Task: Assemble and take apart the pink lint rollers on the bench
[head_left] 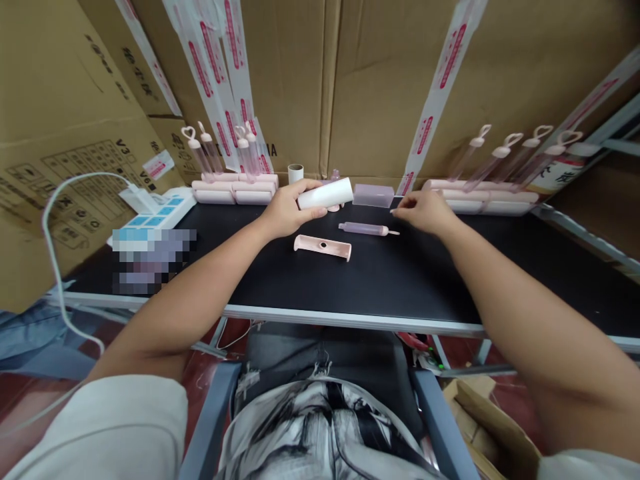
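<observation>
My left hand (pixel 293 212) is closed around a smooth white cylinder (pixel 327 194), tilted slightly up to the right above the table. The fingers of my right hand (pixel 423 210) are pinched together at the right end of a translucent purple block (pixel 373 196); whether something small is between the fingertips I cannot make out. Between and below the hands lies a translucent purple tube (pixel 365 229) with a thin pale end pointing right. In front of it rests a pale pink trough-shaped shell (pixel 323 247) with a dark round hole in its middle.
Pink rolls with clear heart-topped tubes stand at the back left (pixel 235 189) and back right (pixel 483 198). A short white tube (pixel 295 173) stands upright behind my left hand. A power strip (pixel 155 215) with a white cable lies left. Cardboard (pixel 370 87) walls the back of the black table (pixel 400 287).
</observation>
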`<state>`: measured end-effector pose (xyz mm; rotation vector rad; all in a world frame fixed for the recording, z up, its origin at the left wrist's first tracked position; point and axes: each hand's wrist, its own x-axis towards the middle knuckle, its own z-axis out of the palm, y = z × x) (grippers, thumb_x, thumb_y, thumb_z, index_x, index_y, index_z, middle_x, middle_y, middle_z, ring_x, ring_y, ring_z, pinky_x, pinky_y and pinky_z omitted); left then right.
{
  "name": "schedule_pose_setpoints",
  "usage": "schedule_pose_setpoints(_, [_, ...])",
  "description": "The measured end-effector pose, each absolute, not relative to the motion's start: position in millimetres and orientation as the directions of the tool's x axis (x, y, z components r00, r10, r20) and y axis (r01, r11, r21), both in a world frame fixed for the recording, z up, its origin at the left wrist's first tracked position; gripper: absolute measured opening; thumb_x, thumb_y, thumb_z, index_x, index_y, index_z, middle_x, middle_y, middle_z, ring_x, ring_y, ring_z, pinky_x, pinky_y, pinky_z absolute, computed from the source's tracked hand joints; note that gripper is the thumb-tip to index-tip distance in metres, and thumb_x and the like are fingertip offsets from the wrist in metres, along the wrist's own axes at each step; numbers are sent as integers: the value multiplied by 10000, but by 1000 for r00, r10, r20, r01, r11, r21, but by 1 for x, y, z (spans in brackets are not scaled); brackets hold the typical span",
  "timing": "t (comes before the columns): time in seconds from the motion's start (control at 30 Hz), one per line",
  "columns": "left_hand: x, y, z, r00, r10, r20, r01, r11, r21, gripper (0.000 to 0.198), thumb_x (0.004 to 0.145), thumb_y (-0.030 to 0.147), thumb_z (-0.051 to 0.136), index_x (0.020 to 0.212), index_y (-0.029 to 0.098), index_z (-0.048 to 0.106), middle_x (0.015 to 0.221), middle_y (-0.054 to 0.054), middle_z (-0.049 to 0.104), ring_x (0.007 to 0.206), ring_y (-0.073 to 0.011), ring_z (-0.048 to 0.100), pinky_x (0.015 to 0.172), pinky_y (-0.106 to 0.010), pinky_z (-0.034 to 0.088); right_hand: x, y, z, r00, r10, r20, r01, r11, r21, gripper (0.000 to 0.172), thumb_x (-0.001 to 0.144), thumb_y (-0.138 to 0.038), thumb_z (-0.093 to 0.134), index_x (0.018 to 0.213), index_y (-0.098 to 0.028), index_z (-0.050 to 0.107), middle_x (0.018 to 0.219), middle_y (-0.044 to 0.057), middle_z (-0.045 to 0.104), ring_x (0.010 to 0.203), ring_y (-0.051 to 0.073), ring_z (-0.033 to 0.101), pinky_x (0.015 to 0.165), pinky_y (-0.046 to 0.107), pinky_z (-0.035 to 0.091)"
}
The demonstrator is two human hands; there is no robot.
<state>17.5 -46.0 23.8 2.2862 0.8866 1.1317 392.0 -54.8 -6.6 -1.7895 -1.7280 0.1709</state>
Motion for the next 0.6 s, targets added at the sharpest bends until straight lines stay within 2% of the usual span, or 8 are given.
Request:
schedule_pose_setpoints(0.1, [18, -46, 22, 479, 705, 523, 325, -696, 640, 777, 846, 690, 814, 1384, 133, 751, 1293, -137, 801, 1088, -261, 746, 949, -343, 582, 391, -49, -13, -1, 963, 268, 899, 118, -422, 175, 760, -310, 860, 671, -226, 735, 706, 48, 764, 673, 225, 681, 666, 364, 503])
schedule_pose_setpoints(0.23, [21, -43, 15, 517, 728, 451, 303, -648, 699, 786, 881, 731, 785, 1409, 152, 720, 1156, -102, 810, 770, -167, 721, 718, -295, 574, 387, -49, -14, -112, 974, 196, 901, 183, -393, 104, 800, -282, 797, 716, -222, 811, 760, 42, 807, 695, 224, 704, 700, 359, 526])
schedule_pose_setpoints(0.33, [27, -43, 11, 480, 781, 400, 222, -550, 805, 820, 884, 770, 775, 1429, 175, 626, 1179, -115, 791, 753, -159, 749, 629, -275, 585, 381, -55, -10, -103, 933, 345, 851, 263, -455, 129, 838, -300, 770, 860, -209, 859, 948, 76, 854, 873, 276, 765, 856, 407, 584])
schedule_pose_setpoints(0.43, [35, -45, 12, 413, 840, 353, 38, -403, 914, 762, 976, 823, 631, 1422, 214, 529, 1343, -155, 763, 969, -213, 828, 749, -328, 673, 359, -69, -4, -39, 858, 512, 697, 391, -601, 239, 891, -384, 778, 1012, -195, 860, 1050, 105, 855, 967, 299, 779, 946, 463, 612])
schedule_pose_setpoints(0.53, [45, -52, 16, 368, 851, 375, -87, -370, 925, 672, 1068, 806, 480, 1409, 229, 526, 1461, -160, 742, 1207, -253, 805, 976, -411, 680, 320, -89, -1, -91, 841, 533, 391, 522, -758, 382, 897, -537, 854, 1118, -227, 826, 1057, 84, 848, 981, 277, 790, 957, 463, 648])
schedule_pose_setpoints(0.6, [52, -59, 18, 371, 833, 411, -102, -404, 909, 706, 1076, 825, 427, 1454, 236, 517, 1541, -163, 706, 1305, -265, 767, 1068, -437, 651, 295, -99, -1, -163, 850, 500, 137, 522, -842, 548, 866, -629, 897, 1260, -269, 774, 1141, 71, 844, 1029, 264, 800, 974, 467, 671])
